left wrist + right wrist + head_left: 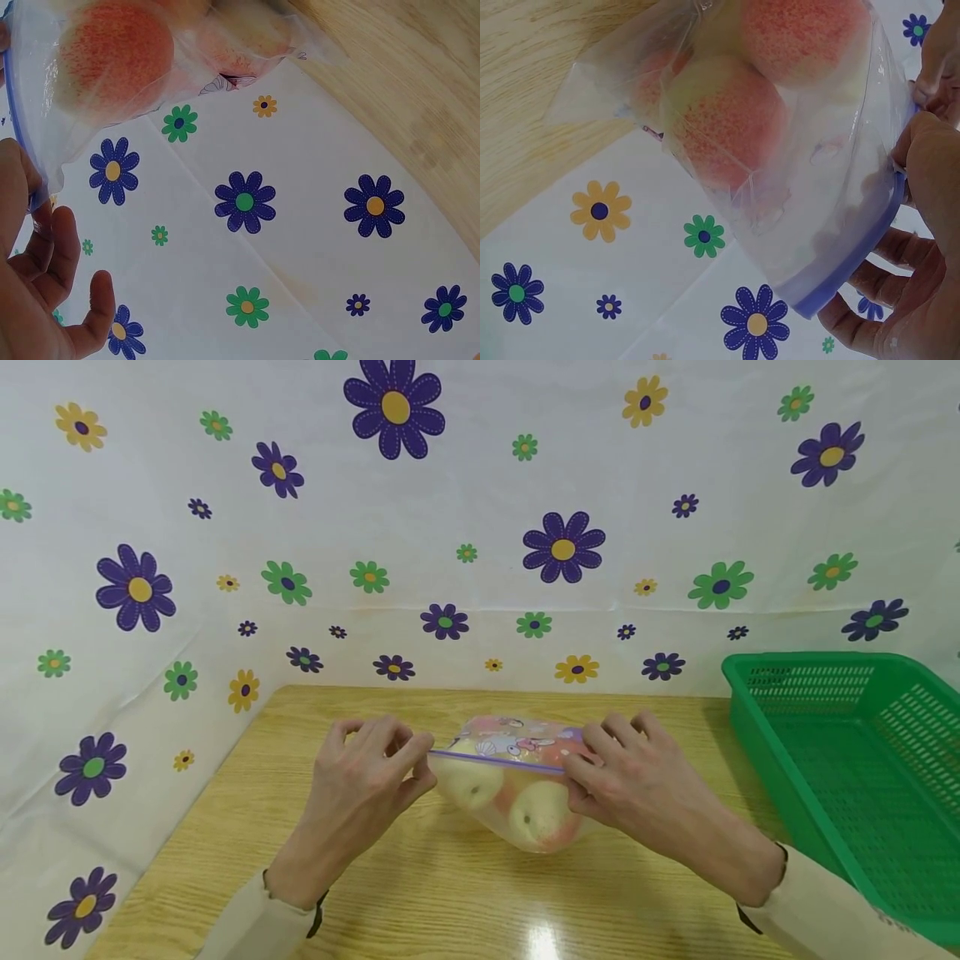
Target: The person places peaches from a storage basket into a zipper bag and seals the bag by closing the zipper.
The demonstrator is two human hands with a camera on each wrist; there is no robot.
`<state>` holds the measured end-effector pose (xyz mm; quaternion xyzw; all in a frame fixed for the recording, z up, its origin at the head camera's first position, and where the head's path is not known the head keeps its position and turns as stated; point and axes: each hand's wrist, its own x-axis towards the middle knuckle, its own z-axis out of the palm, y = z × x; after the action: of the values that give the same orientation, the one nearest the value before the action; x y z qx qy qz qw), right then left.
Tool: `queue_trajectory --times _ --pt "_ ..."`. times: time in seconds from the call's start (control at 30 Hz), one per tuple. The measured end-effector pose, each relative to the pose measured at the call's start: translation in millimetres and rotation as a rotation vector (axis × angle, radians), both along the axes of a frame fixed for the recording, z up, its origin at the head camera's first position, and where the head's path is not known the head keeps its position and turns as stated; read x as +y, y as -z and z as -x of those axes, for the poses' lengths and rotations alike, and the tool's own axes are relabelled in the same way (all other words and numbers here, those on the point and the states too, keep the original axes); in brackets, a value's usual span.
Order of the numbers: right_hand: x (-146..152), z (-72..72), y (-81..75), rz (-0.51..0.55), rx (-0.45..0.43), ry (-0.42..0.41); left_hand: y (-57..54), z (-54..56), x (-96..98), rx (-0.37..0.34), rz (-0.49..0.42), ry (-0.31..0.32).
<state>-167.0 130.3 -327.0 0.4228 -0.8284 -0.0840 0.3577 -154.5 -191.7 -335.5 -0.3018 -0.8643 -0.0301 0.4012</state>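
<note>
A clear zip bag (517, 745) with a printed cartoon pattern and a purple zip strip (495, 762) is held above the wooden table. Several pale yellow and pink peaches (540, 814) are inside it. With thumb and finger, my left hand (367, 781) pinches the left end of the strip. My right hand (637, 777) pinches the strip towards its right end, which passes behind the fingers in the head view. In the right wrist view the end of the blue-purple strip (847, 266) sticks out past the thumb, and the reddish peaches (724, 120) show through the film.
To the right stands a green plastic basket (817, 658) with slotted walls, close to my right forearm. The wooden table (247, 827) ends at a white flower-patterned cloth (465, 502) that hangs behind it and along the left side.
</note>
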Motion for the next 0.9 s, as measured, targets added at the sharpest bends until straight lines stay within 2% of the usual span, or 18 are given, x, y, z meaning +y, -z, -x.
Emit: queue_trajectory --times 0.3,0.63,0.9 --pt "2.3 0.2 0.8 0.022 -0.009 0.002 1.2 0.0 -0.3 0.009 -0.003 -0.001" --pt "2.8 0.2 -0.3 0.022 -0.01 0.016 2.2 2.7 0.7 0.057 0.01 -0.003" --pt "3.6 0.0 -0.1 0.014 -0.012 0.039 4.5 1.4 1.9 0.043 0.0 -0.004"
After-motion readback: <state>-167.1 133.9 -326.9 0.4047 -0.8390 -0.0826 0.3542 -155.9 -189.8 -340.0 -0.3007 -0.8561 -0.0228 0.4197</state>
